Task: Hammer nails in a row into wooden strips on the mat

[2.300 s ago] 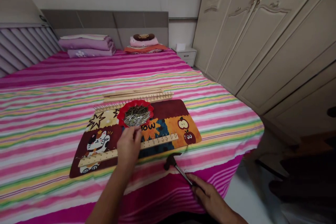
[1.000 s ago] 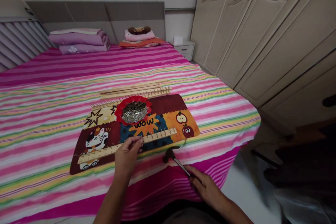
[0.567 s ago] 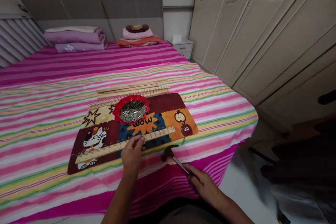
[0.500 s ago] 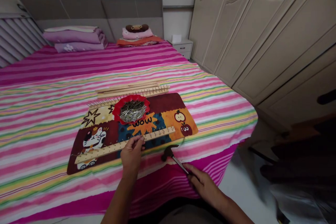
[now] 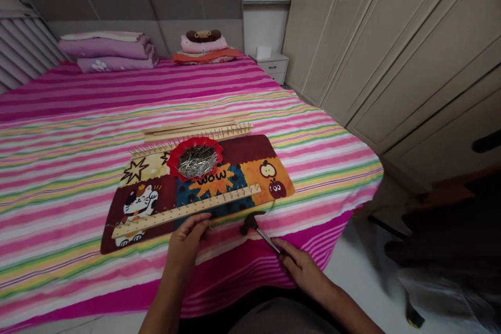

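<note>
My right hand (image 5: 298,261) is closed around the handle of a claw hammer (image 5: 266,237), whose head lies low over the striped bedcover by the mat's front edge. Just in front of the near wooden strip (image 5: 203,204) is my left hand (image 5: 190,235), fingers curled together; what they hold, if anything, is too small to make out. That strip lies slantwise across a patterned mat (image 5: 245,148) and has a row of nails standing up along it. Behind it on the mat sits a red scalloped bowl (image 5: 172,164) full of loose nails (image 5: 199,162).
Beyond the bowl lies a second nail-studded strip (image 5: 229,133), with more wooden strips (image 5: 188,127) behind it. Striped cloth (image 5: 324,151) covers the bed. Folded bedding (image 5: 109,52) is stacked near the headboard (image 5: 117,5). A wardrobe (image 5: 364,52) stands at the right.
My left hand has drawn back from the near strip toward me, slightly left. The hammer stays in my right hand, almost in place. The view has tilted down slightly.
</note>
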`<state>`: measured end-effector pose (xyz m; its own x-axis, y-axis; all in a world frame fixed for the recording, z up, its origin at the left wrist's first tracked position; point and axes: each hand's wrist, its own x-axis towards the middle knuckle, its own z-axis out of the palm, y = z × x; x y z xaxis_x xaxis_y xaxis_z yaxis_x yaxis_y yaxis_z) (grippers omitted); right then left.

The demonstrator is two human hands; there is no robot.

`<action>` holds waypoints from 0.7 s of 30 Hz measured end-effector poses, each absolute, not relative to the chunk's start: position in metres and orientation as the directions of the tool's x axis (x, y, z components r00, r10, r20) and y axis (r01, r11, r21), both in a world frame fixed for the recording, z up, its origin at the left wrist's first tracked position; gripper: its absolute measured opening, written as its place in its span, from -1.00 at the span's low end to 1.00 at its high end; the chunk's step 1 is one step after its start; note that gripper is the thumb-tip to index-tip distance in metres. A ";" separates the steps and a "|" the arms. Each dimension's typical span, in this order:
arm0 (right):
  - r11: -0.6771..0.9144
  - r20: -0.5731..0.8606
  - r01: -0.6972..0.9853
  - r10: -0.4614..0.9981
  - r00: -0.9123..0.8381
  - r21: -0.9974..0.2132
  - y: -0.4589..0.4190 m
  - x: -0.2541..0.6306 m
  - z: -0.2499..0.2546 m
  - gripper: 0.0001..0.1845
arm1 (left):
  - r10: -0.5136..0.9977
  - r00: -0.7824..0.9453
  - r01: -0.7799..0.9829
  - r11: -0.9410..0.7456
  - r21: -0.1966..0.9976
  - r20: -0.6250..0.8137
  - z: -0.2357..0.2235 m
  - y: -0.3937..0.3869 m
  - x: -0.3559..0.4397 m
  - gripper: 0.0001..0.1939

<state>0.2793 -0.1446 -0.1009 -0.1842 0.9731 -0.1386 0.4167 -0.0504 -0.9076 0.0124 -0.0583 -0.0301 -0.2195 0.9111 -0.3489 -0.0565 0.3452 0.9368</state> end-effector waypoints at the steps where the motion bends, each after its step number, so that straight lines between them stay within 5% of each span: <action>1: -0.050 -0.137 0.413 0.974 -0.182 -0.909 -0.145 0.279 -0.100 -0.55 | 0.906 -0.195 -0.077 0.368 0.927 -0.376 -0.031 -0.060 0.011 -0.61; 7: -0.068 -0.144 0.408 0.977 -0.158 -0.910 -0.145 0.276 -0.096 -0.55 | 0.883 -0.121 -0.117 0.441 0.890 -0.454 -0.033 -0.062 0.015 -0.56; 14: -0.041 -0.127 0.432 0.977 -0.172 -0.901 -0.144 0.277 -0.097 -0.54 | 0.918 -0.256 0.115 0.339 0.934 -0.302 -0.040 -0.055 0.010 -0.60; 21: -0.052 -0.136 0.428 0.977 -0.167 -0.902 -0.144 0.275 -0.094 -0.55 | 0.908 -0.336 -0.071 0.241 0.968 -0.251 -0.033 -0.037 0.019 -0.61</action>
<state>0.2753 -0.1441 -0.0938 -0.1671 0.9766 -0.1356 0.4278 -0.0521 -0.9024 0.0194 -0.0373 -0.0330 -0.3360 0.9079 -0.2508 -0.0711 0.2410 0.9679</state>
